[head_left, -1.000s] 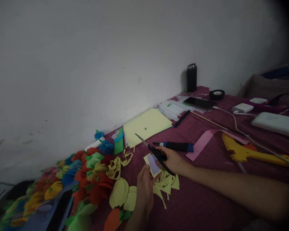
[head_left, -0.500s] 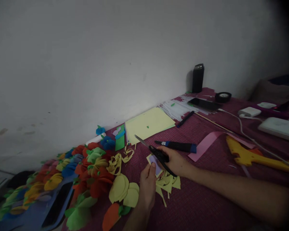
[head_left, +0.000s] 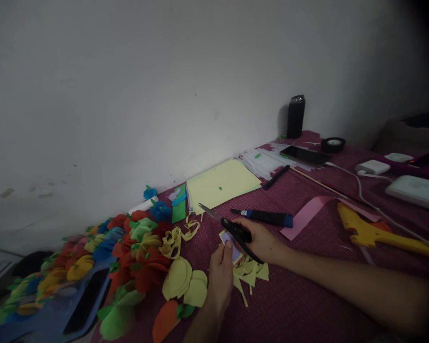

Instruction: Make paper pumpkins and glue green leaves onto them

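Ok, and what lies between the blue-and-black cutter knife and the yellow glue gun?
The head view shows a pink strip between the cutter knife and the yellow glue gun, one end near the knife's handle.

Near right: open stretch of maroon table covering [head_left: 289, 305] on the near side of the bare right forearm [head_left: 343, 283]; forearm bars the way from there to the far side. Left: dense heap of multicoloured paper flowers [head_left: 150, 269], no lane through. Middle: black-handled metal scissors [head_left: 232, 228] in right hand [head_left: 259, 238] jut far-left. Blue-and-black utility knife [head_left: 268, 217] just beyond. Far: flat stack of pale yellow paper sheets [head_left: 232, 178], passable overhead; pale grey wall [head_left: 164, 95] behind. Right: bulky yellow plastic glue gun [head_left: 361, 229], trailing thin white cable [head_left: 360, 188].
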The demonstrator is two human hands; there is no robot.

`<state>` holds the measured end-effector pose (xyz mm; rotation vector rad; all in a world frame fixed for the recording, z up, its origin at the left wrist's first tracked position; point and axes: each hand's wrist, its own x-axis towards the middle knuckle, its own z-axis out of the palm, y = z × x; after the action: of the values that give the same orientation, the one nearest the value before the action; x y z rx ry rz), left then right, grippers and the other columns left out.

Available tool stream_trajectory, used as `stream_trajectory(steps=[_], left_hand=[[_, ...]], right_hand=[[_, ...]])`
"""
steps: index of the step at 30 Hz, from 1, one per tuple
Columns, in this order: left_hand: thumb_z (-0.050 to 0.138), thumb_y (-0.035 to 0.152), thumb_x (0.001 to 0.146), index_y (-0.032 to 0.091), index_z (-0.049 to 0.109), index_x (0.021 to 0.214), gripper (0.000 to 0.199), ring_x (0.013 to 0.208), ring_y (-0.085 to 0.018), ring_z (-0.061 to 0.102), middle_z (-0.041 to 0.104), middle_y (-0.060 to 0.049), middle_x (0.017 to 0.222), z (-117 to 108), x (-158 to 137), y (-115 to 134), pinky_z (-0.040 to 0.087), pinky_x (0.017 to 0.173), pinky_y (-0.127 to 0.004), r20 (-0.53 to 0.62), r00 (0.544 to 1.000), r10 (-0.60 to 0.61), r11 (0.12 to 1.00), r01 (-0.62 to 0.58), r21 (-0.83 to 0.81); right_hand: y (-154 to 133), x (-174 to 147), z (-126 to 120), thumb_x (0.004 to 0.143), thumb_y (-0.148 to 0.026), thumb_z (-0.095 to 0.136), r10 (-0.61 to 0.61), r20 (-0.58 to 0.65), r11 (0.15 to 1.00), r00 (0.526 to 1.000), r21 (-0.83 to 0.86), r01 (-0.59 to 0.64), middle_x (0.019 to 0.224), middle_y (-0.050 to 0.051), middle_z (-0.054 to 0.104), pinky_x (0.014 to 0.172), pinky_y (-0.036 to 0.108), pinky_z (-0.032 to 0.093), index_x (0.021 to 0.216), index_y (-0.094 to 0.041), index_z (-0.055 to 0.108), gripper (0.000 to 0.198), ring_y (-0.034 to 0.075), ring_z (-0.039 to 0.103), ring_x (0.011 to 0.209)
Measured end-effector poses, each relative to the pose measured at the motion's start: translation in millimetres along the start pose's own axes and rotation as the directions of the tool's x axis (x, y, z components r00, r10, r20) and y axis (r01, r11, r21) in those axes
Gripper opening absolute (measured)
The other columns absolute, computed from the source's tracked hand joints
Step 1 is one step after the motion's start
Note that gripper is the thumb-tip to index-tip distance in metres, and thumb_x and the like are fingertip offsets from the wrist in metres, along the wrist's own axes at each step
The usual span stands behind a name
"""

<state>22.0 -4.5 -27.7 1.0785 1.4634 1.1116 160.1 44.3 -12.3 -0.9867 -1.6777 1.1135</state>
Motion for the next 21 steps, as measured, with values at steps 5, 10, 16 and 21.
stream_trajectory(steps=[5,10,16,21], left_hand=[[0.055,0.058,0.075,0.016,0.061,0.076,0.043,0.068,-0.015,0.052,0.058,-0.001,0.069,0,1,-1,0.041,0.063,-0.024,-0.018,1.000,0.019,1.000,-0.020,-0.011],[0.058,0.058,0.072,0.015,0.063,0.076,0.044,0.067,-0.016,0.052,0.059,-0.001,0.067,1,0,1,0.041,0.065,-0.025,-0.028,1.000,0.011,0.999,-0.012,-0.032],[0.059,0.057,0.071,0.014,0.066,0.078,0.045,0.069,-0.017,0.056,0.064,-0.003,0.070,3,-4,11,0.043,0.067,-0.026,-0.038,0.999,-0.005,0.995,0.001,-0.096],[0.059,0.052,0.075,0.013,0.067,0.095,0.044,0.087,-0.021,0.060,0.069,-0.008,0.092,-2,-5,17,0.043,0.077,-0.028,-0.109,0.994,-0.024,0.988,0.008,-0.153]], right_hand=[[-2,-1,-1,0.067,-0.014,0.057,-0.007,-0.005,1.000,1.000,-0.020,0.007,0.089,0.003,0.066,0.071,0.030,0.047,0.105,-0.020,0.058,0.038,0.020,0.061,0.080],[-2,-1,0,0.066,-0.013,0.057,-0.002,-0.014,1.000,1.000,-0.024,0.002,0.089,0.003,0.067,0.071,0.030,0.048,0.105,-0.018,0.059,0.040,0.020,0.062,0.080],[4,1,-1,0.065,-0.016,0.064,0.025,-0.053,0.999,0.998,0.042,-0.022,0.092,0.003,0.066,0.077,0.033,0.047,0.106,-0.020,0.057,0.042,0.021,0.061,0.084],[9,11,-9,0.067,-0.034,0.070,0.094,-0.097,0.977,0.991,0.201,-0.073,0.086,0.001,0.063,0.071,0.033,0.049,0.111,-0.022,0.047,0.050,0.019,0.061,0.077]])
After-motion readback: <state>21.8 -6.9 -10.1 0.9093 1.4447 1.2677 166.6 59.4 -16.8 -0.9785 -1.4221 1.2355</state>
